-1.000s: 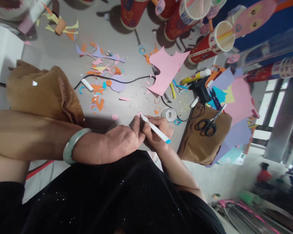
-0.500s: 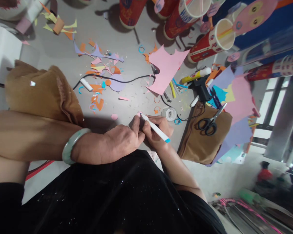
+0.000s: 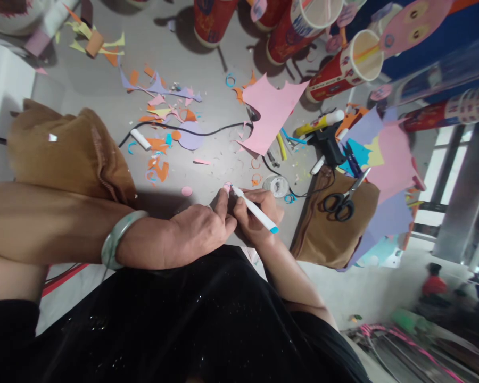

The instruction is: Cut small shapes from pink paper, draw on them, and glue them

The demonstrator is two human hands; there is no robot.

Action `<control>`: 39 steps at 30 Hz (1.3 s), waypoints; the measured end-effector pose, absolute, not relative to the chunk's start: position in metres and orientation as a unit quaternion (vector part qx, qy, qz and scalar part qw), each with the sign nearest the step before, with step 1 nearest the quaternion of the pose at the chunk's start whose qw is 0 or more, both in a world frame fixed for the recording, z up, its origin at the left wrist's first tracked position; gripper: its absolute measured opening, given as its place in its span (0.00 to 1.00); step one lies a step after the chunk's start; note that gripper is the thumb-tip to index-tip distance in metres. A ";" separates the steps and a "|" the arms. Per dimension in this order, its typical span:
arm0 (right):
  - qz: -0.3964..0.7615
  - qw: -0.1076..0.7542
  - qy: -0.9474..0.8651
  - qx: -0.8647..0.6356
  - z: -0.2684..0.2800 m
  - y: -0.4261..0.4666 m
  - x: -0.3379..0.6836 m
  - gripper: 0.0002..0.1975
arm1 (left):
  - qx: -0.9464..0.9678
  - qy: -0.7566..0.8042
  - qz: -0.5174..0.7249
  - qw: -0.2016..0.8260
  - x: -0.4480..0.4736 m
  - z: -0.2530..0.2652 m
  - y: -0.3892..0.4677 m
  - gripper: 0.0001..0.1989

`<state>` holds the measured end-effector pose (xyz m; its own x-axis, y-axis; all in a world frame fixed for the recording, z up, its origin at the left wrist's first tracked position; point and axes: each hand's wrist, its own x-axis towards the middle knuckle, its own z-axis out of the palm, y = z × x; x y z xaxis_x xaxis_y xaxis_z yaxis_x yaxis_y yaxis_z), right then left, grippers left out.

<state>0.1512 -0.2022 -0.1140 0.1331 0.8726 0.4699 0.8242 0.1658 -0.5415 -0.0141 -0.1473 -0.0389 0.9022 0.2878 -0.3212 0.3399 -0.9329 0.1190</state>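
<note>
My right hand [image 3: 257,213] is closed in a writing grip around a white marker pen [image 3: 255,213] with a blue end. The pen's tip is at the edge of a small pink paper circle [image 3: 227,185] on the table. My left hand [image 3: 195,229] pins that circle down with the index fingertip, the other fingers curled under and partly hidden. A second pink paper circle [image 3: 187,191] lies to the left, apart from both hands. Just beyond my right hand is a clear roll of tape [image 3: 278,186].
Paper scraps [image 3: 157,143] and a black cable [image 3: 219,129] spread over the grey table. Scissors [image 3: 341,205] rest on a brown cloth bundle [image 3: 323,234] at right; another brown bundle [image 3: 64,154] sits by my left forearm. A glue gun [image 3: 329,146] and red paper cups [image 3: 213,24] stand farther back.
The pen tip has shifted very slightly off the circle's middle toward its right edge, showing more of the pink paper. Otherwise both hands stay in place.
</note>
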 end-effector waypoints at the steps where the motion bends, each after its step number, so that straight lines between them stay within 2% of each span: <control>1: 0.033 0.384 -0.657 -0.648 -0.114 -0.202 0.151 0.05 | 0.971 0.158 -0.156 0.081 -0.014 -0.038 -0.147 0.28; 7: 0.028 0.385 -0.659 -0.645 -0.113 -0.203 0.152 0.05 | 0.977 0.151 -0.137 0.064 -0.015 -0.041 -0.147 0.27; 23: 0.032 0.390 -0.673 -0.628 -0.111 -0.201 0.153 0.06 | 0.963 0.173 -0.167 0.122 -0.013 -0.039 -0.147 0.25; 32: 0.037 0.390 -0.673 -0.627 -0.113 -0.203 0.153 0.07 | 0.978 0.162 -0.118 0.061 -0.017 -0.049 -0.152 0.29; 39: 0.054 0.406 -0.667 -0.622 -0.115 -0.203 0.153 0.07 | 0.965 0.181 -0.153 0.109 -0.014 -0.041 -0.148 0.28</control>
<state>0.1534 -0.2033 -0.1149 0.1045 0.8742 0.4741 0.7859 0.2195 -0.5781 -0.0138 -0.1485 -0.0413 0.8879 0.3155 -0.3349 0.3823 -0.9108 0.1557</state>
